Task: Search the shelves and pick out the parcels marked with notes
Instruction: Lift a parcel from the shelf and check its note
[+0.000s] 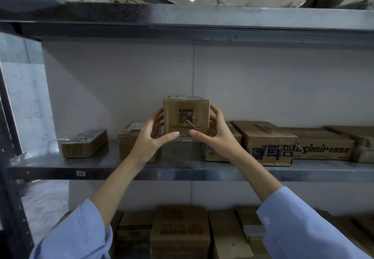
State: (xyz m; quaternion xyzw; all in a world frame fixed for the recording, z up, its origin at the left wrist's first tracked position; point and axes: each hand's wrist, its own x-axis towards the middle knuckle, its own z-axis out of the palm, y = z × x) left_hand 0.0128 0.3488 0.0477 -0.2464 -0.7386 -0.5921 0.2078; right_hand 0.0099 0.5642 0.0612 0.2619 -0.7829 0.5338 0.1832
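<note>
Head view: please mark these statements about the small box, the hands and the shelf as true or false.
1. The left hand and right hand grip the small box from opposite sides. True.
2. The small box bears dark print on its front. True.
3. The middle shelf holds no other parcel. False: brown boxes lie on both sides.
4. The sleeves are red. False: they are light blue.
</note>
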